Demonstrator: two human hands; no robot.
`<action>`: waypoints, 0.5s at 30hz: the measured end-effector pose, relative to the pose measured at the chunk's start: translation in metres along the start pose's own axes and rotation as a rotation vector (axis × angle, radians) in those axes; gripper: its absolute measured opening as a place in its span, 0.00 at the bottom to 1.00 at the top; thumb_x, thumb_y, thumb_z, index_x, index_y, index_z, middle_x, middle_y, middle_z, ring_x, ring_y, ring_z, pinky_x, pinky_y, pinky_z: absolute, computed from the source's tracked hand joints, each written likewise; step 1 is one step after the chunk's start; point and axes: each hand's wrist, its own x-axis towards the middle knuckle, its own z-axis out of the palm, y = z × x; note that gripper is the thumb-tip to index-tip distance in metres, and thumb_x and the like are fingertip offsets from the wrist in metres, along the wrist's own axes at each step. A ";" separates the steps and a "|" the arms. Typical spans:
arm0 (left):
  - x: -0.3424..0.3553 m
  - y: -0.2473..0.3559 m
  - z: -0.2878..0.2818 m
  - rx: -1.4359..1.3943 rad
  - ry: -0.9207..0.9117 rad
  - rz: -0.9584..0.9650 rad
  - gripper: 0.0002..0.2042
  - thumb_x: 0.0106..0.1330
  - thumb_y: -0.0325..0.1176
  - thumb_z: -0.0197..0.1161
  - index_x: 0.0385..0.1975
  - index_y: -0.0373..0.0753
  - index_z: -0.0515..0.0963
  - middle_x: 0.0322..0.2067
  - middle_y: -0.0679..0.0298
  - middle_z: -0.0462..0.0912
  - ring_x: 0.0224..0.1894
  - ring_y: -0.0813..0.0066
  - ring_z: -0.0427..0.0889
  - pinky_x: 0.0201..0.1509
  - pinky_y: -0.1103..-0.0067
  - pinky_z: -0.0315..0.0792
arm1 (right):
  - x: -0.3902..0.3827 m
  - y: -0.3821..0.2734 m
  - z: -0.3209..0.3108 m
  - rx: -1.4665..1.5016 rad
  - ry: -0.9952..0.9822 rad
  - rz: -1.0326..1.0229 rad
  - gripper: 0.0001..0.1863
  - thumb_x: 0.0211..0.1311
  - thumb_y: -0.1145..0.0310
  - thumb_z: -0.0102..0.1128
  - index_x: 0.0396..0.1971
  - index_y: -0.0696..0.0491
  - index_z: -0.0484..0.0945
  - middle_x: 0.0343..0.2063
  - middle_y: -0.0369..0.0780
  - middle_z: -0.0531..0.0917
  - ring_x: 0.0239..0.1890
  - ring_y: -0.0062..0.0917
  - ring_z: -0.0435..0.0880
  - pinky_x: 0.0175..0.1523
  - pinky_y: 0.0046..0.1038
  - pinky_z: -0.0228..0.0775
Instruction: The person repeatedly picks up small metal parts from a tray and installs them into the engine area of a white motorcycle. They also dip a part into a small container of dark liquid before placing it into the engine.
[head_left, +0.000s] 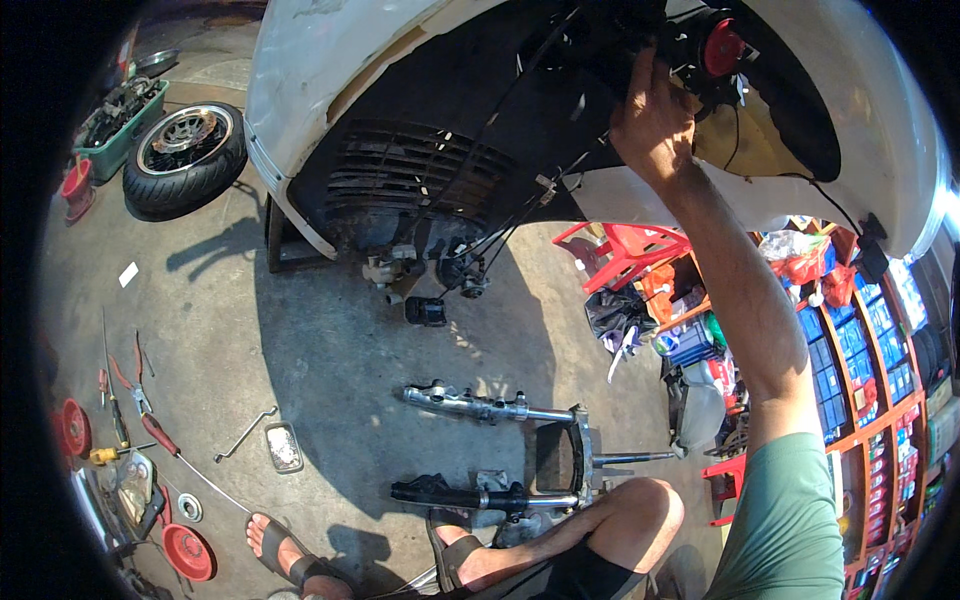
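Note:
My right hand (652, 122) is raised into the dark underside of a white scooter body (300, 60), right beside a red round part (722, 47). Its fingers disappear among black parts and cables (500, 215), so what they hold is hidden. My left hand is out of view. On the concrete floor in front of my knee (640, 505) lies a removed front fork (490, 406), with its second black leg (470, 495) next to my sandalled feet (290, 555).
A loose wheel with tyre (185, 150) and a green crate of parts (118, 125) sit at the far left. Hand tools (130, 405), a small mirror (283, 447) and red discs (188, 552) lie at lower left. A red stool (628, 250) and stocked shelves (860, 350) are on the right.

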 end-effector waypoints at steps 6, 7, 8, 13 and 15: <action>-0.001 0.002 0.000 -0.005 -0.004 0.001 0.05 0.65 0.33 0.60 0.35 0.39 0.78 0.29 0.56 0.76 0.34 0.54 0.79 0.40 0.64 0.74 | 0.001 0.000 0.003 0.051 -0.001 0.015 0.45 0.60 0.66 0.62 0.74 0.68 0.52 0.56 0.60 0.74 0.53 0.52 0.81 0.59 0.53 0.71; -0.001 0.002 0.001 -0.002 -0.005 -0.001 0.05 0.65 0.33 0.60 0.35 0.39 0.78 0.29 0.55 0.76 0.34 0.54 0.79 0.40 0.64 0.74 | 0.002 -0.001 0.004 0.053 -0.011 0.026 0.45 0.61 0.66 0.62 0.73 0.68 0.52 0.56 0.60 0.74 0.54 0.52 0.81 0.59 0.53 0.71; -0.001 0.003 0.001 -0.002 -0.006 -0.006 0.05 0.65 0.33 0.60 0.35 0.39 0.78 0.29 0.55 0.76 0.34 0.54 0.79 0.40 0.64 0.74 | 0.003 -0.002 0.004 0.032 0.002 0.012 0.45 0.61 0.66 0.62 0.73 0.69 0.53 0.56 0.60 0.74 0.54 0.53 0.81 0.60 0.54 0.71; -0.004 -0.001 -0.001 -0.002 -0.021 -0.004 0.05 0.65 0.33 0.60 0.35 0.39 0.78 0.29 0.55 0.75 0.34 0.54 0.79 0.40 0.64 0.74 | 0.003 -0.006 0.009 0.007 -0.018 0.009 0.45 0.59 0.66 0.62 0.72 0.71 0.54 0.54 0.61 0.75 0.56 0.54 0.80 0.62 0.53 0.69; -0.004 -0.003 -0.002 0.002 -0.026 -0.006 0.05 0.65 0.33 0.60 0.34 0.39 0.78 0.29 0.55 0.75 0.34 0.54 0.79 0.40 0.64 0.74 | 0.003 -0.008 0.008 -0.009 -0.037 0.012 0.45 0.59 0.66 0.63 0.72 0.71 0.54 0.56 0.61 0.74 0.57 0.54 0.79 0.62 0.53 0.69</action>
